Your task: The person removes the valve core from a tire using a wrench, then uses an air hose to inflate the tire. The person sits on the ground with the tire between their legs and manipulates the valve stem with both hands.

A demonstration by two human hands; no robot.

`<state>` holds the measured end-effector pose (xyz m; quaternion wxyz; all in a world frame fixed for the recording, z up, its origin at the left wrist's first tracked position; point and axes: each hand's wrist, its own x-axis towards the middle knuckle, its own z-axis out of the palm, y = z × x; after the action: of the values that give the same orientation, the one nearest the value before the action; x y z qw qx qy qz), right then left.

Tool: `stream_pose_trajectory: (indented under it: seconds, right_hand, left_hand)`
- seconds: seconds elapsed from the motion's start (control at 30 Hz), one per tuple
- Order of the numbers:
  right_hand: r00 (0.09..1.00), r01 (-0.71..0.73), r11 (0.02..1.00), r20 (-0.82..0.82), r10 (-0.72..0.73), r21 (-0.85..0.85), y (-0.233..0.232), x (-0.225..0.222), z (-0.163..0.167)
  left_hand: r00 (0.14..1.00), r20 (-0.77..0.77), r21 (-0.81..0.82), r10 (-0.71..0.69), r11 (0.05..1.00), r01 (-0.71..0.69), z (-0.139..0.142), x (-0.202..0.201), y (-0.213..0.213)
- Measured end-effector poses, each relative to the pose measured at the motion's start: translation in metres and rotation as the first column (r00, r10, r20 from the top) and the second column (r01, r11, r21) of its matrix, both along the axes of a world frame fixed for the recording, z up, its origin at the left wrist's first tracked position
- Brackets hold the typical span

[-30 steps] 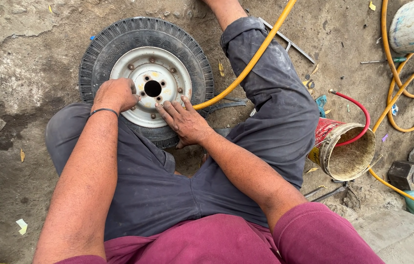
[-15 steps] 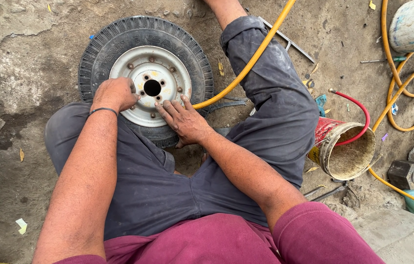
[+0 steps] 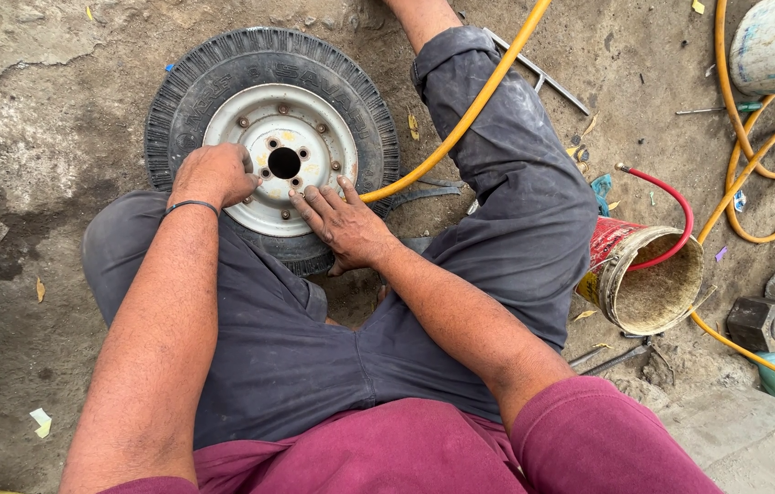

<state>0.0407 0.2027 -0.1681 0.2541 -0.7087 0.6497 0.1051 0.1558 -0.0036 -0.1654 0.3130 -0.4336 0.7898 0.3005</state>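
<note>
Little has moved since the earlier frames: both hands sit where they were on the wheel, the right fingers only slightly shifted on the rim.

The small wheel point(image 3: 273, 146) lies flat on the concrete floor point(image 3: 31, 119) between the person's knees, at 12 o'clock from the torso. The left hand point(image 3: 214, 174) is curled into a loose fist, pressing on the grey steel rim point(image 3: 310, 119) at its 8 o'clock edge; whether it grips anything cannot be told. The right hand point(image 3: 344, 221) lies open and flat, fingers spread over the rim's 5 o'clock edge, where the yellow hose point(image 3: 470, 114) reaches the wheel from 2 o'clock. Judging from this, steady even pressure from both hands, kept clear of the centre hole, would hold the wheel still. A red bucket point(image 3: 648, 284) stands at 3 o'clock, well apart.
</note>
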Motion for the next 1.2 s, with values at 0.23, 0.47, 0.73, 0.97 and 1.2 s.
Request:
stream_pose_trajectory:
  seconds: [0.23, 0.47, 0.73, 0.97, 1.2]
  right_hand:
    - [1.000, -0.001, 1.000, 0.015, 0.001, -0.001, 0.0004, -0.0011, -0.0001]
    - [1.000, 0.003, 1.000, 0.012, -0.004, 0.013, -0.0008, -0.0003, 0.0009]
    - [0.999, 0.015, 1.000, 0.032, -0.015, -0.008, 0.0001, -0.0015, 0.0035]
    - [0.999, 0.021, 1.000, 0.048, -0.021, 0.001, 0.0011, -0.0010, -0.0006]
    - [0.999, 0.012, 1.000, 0.037, -0.012, -0.016, 0.0023, -0.0013, -0.0036]
  left_hand:
    - [1.000, -0.003, -0.002, 0.000, 1.000, 0.000, -0.0016, 0.0000, -0.0003]
    - [1.000, 0.001, 0.004, 0.009, 1.000, -0.009, -0.0011, 0.0001, 0.0002]
    - [1.000, 0.002, 0.003, -0.002, 1.000, 0.002, -0.0016, -0.0006, -0.0007]
    - [1.000, -0.005, 0.002, -0.005, 1.000, 0.005, -0.0015, 0.0002, -0.0002]
    - [1.000, 0.004, 0.010, -0.002, 1.000, 0.002, -0.0015, -0.0005, -0.0004]
